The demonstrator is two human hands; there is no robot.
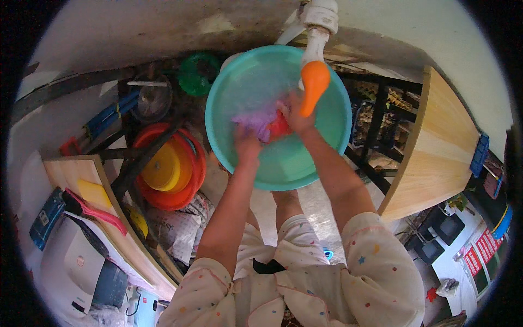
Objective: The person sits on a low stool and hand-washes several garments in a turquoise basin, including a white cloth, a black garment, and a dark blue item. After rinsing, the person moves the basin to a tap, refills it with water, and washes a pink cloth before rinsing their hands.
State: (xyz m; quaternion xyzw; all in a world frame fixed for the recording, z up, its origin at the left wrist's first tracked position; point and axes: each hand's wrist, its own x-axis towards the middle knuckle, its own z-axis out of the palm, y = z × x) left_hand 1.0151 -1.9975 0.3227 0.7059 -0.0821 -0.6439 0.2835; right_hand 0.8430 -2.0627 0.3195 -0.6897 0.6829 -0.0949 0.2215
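Beneath a white tap with an orange handle (315, 86) sits a round turquoise plastic basin (282, 171) with water in it. Both hands are down inside the basin. My left hand (248, 144) is on a purple cloth (255, 122), its fingers partly hidden and blurred. My right hand (297, 112) grips a red cloth or soft red item (279, 126) that touches the purple one. The exact edge between the two is blurred.
Red and yellow basins (163, 163) stand on the left beneath a dark metal frame, near a green basin (199, 73). Wooden boards flank both sides, the right one (437, 151) near my right arm. A white appliance (71, 261) is at lower left.
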